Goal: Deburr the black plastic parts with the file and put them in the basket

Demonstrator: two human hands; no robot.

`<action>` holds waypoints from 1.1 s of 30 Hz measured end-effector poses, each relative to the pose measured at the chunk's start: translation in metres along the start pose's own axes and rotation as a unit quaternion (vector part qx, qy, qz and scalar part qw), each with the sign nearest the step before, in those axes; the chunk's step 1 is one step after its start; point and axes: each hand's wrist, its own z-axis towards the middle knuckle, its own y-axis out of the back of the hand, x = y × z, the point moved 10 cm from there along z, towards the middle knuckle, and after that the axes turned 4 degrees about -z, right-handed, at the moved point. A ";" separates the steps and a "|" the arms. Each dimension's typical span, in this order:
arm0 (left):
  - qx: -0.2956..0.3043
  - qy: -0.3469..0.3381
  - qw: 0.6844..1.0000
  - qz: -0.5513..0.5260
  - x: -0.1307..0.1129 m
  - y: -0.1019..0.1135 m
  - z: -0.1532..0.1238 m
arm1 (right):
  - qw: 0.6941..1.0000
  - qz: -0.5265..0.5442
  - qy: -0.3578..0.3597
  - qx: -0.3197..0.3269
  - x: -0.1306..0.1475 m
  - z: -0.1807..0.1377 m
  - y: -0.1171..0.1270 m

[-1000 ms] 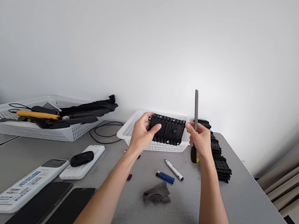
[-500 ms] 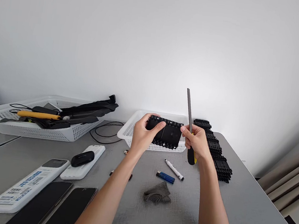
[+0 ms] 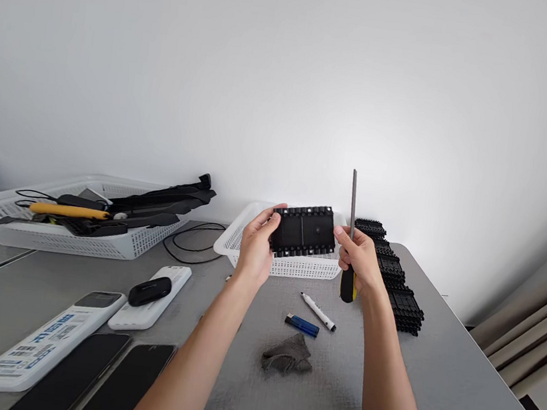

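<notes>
While left hand (image 3: pixel 255 249) and right hand (image 3: pixel 361 260) clamp a black module (image 3: pixel 304 230), the right also holds a tool (image 3: pixel 353 199) — upright.

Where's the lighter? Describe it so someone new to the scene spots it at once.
On the grey table, look just in front of the small white basket at the far middle. A white marker, the lighter and a crumpled grey cloth lie there in a loose cluster, with the lighter between the other two. It is short, lies flat, and is the only blue thing in that cluster.
</notes>
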 end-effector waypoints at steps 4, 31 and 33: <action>-0.013 0.011 0.997 -0.073 0.007 0.000 0.001 | 0.998 -0.015 -0.034 0.047 -0.011 -0.001 -0.014; 0.056 -0.128 0.954 0.266 -0.008 -0.016 -0.003 | 0.985 -0.154 0.067 0.040 0.026 -0.023 -0.039; 0.058 -0.148 0.943 0.293 -0.013 -0.019 -0.006 | 0.982 -0.161 0.048 0.083 0.019 -0.027 -0.052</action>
